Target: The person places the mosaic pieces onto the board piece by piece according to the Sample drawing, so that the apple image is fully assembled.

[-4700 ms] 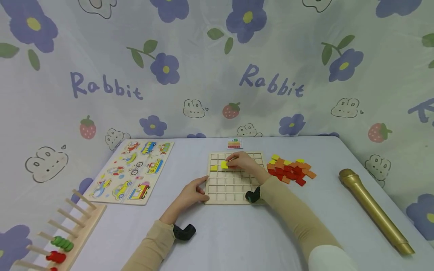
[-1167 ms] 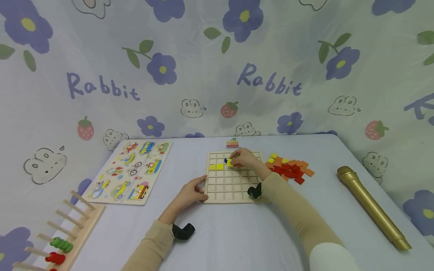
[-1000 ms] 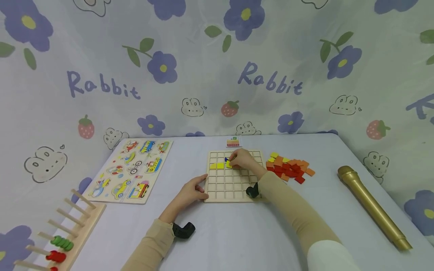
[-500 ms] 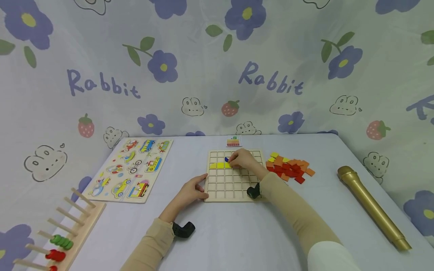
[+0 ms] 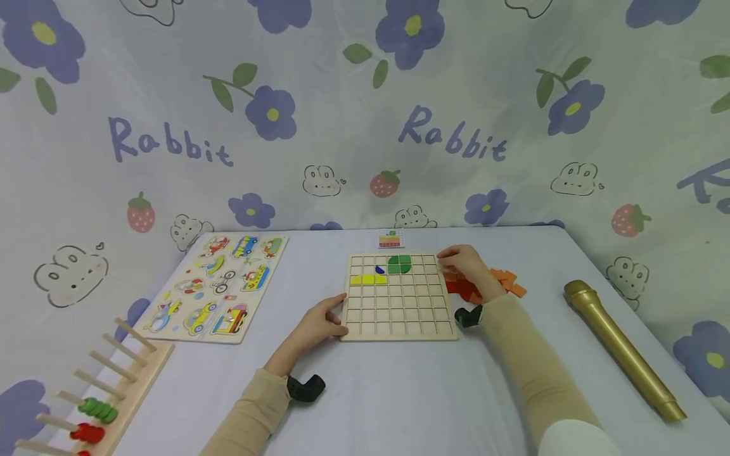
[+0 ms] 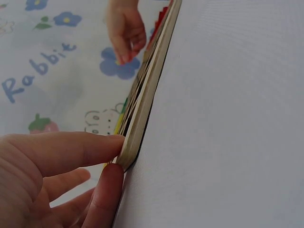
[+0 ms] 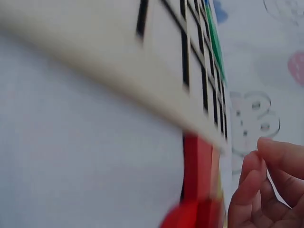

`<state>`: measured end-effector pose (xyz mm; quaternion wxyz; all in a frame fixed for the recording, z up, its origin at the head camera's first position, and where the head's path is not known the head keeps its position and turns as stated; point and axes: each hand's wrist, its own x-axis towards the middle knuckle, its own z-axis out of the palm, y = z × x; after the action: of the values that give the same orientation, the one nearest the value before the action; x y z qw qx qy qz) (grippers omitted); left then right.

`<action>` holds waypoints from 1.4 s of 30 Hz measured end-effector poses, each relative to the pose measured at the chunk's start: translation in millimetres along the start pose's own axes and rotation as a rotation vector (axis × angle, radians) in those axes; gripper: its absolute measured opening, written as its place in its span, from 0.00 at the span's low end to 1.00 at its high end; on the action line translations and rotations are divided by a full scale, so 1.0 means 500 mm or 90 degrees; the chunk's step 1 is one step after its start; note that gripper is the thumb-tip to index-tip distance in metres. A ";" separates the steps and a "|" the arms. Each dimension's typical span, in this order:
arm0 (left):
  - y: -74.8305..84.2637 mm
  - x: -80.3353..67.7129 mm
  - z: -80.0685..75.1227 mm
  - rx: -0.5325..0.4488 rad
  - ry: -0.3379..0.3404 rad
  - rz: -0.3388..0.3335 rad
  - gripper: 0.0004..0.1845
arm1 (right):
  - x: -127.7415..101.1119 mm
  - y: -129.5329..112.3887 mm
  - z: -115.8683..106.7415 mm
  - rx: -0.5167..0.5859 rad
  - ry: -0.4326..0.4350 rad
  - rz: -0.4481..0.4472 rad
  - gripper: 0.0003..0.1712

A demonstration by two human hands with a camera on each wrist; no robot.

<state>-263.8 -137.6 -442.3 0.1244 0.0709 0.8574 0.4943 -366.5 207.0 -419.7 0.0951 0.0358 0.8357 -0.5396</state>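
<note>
A square wooden grid board [image 5: 399,320] lies flat in front of me in the head view. Three yellow tiles [image 5: 368,279] form a row on its left, a small blue piece [image 5: 379,270] sits just above that row, and rounded green pieces [image 5: 399,264] fill cells near the far edge. My left hand [image 5: 316,324] touches the board's left edge with thumb and finger; in the left wrist view these fingertips [image 6: 114,142] lie along the edge near its corner. My right hand [image 5: 463,261], holding nothing, is over the board's far right corner, beside the heap of red and orange tiles [image 5: 502,280].
Behind the board lies a small picture card [image 5: 390,239]. A vehicle puzzle board [image 5: 208,288] and a peg stand [image 5: 131,386] with green and red rings are on the left. A gold microphone-shaped stick [image 5: 624,351] lies on the right.
My right hand has set down a third yellow tile beside the other two, let go and moved right to the tile heap, uncovering the green pieces. My left hand has stayed at the board's edge.
</note>
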 end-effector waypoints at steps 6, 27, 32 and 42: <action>-0.003 -0.001 0.000 0.006 0.003 -0.006 0.42 | -0.004 0.034 -0.050 -0.057 0.012 -0.002 0.18; -0.001 -0.001 0.001 0.008 0.003 0.004 0.42 | -0.008 0.033 -0.061 -0.260 -0.048 -0.036 0.18; -0.001 -0.001 0.002 0.010 0.004 0.003 0.41 | -0.013 0.034 -0.058 -0.170 -0.022 -0.029 0.17; -0.001 0.000 0.002 0.013 0.004 0.003 0.41 | -0.013 -0.015 -0.004 0.019 -0.068 0.006 0.24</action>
<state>-263.5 -137.2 -443.4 0.1199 0.0724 0.8628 0.4858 -361.6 205.8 -411.0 0.1413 0.0122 0.8213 -0.5525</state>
